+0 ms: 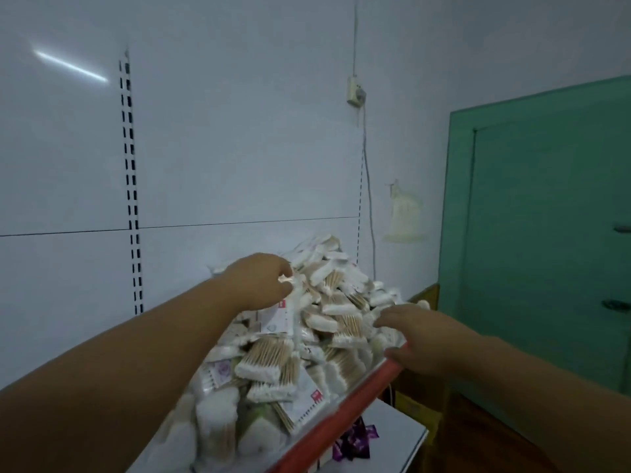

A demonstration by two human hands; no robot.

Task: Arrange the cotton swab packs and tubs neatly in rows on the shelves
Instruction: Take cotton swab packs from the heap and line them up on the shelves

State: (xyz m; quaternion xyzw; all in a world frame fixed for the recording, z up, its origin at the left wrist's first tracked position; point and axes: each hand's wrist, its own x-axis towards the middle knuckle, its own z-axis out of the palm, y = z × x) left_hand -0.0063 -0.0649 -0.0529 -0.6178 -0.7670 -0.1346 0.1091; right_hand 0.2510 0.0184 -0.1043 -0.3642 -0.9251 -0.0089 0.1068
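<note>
Pack (286,314) upright, apparently pinched, left hand (261,281)

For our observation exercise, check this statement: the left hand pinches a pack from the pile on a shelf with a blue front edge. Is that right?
Not quite. The shelf has a red front edge, not a blue one, as the head view shows. The rest holds: the left hand pinches a pack from the pile on it.

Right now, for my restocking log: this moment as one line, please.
left hand: pinches a swab pack atop the pile | right hand: open, over the pile by the red shelf edge | state: heaped, not in rows
</note>
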